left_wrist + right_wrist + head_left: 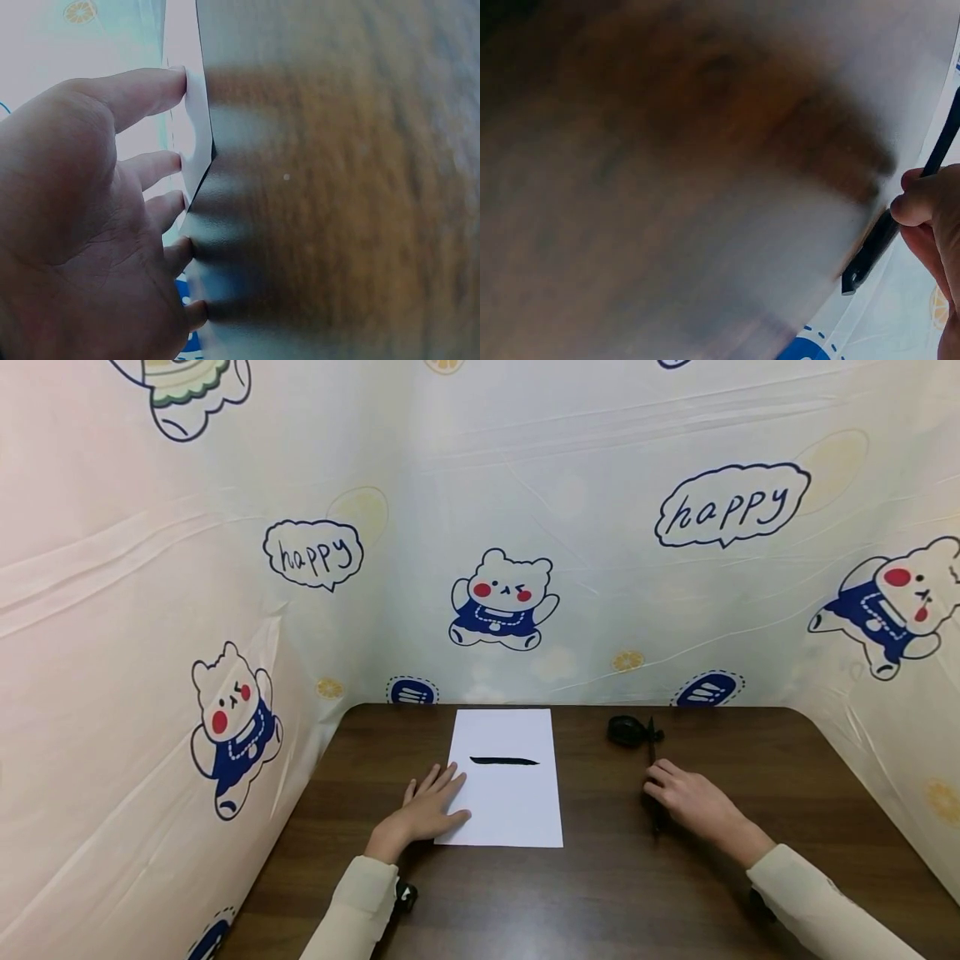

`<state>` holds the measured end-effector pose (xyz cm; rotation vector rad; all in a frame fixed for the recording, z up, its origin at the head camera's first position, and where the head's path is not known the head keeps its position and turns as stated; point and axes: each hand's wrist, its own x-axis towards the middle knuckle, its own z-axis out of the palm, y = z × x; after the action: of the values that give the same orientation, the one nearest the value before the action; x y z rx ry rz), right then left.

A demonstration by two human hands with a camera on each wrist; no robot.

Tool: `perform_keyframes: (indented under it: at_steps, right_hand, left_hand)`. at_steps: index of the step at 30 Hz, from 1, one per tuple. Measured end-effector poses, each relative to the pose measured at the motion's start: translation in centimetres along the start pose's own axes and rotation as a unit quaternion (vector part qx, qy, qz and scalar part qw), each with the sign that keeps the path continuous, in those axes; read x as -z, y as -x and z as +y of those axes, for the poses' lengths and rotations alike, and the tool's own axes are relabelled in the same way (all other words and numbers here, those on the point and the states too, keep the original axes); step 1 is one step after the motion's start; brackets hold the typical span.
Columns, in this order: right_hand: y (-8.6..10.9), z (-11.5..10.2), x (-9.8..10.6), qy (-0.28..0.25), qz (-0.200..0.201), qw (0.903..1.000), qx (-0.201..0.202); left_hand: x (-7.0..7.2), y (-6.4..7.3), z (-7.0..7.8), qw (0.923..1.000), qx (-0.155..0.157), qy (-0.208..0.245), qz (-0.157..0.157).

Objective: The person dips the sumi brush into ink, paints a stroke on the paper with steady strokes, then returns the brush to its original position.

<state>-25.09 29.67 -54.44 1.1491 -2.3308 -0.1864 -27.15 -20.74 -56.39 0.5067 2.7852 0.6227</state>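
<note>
A white sheet of paper lies on the table, with one thick black horizontal stroke across its upper half. My left hand rests at the sheet's left edge, fingers spread; in the left wrist view its thumb and some fingertips touch the paper. To the right of the paper, my right hand pinches a slim black brush between thumb and fingers. The brush's far end lies beside a small black rounded dish. In the right wrist view the brush shows a thicker dark end.
The dark brown wooden table has rounded back corners. A pale printed curtain with cartoon bears hangs around its back and sides. A small black device sits at the left wrist.
</note>
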Motion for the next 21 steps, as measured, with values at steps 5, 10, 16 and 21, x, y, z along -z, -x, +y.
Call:
perform_keyframes:
  at_steps: [5, 10, 16, 21]
  right_hand:
    - [0.01, -0.11, -0.04, 0.000, -0.014, 0.9999, -0.005]
    - [0.05, -0.15, 0.05, 0.006, -0.027, 0.9996, -0.010]
    - [0.26, -0.18, 0.10, 0.005, -0.032, 0.9994, -0.009]
    - [0.36, -0.22, 0.14, 0.006, -0.041, 0.9990, -0.014]
  left_hand:
    - [-0.47, -0.49, -0.71, 1.0000, 0.002, -0.001, 0.003]
    - [-0.35, -0.38, -0.45, 1.0000, 0.004, -0.003, 0.003]
    - [-0.13, -0.12, -0.03, 1.0000, 0.008, 0.005, -0.002]
    - [-0.06, -0.11, -0.03, 0.9999, 0.010, 0.007, -0.005]
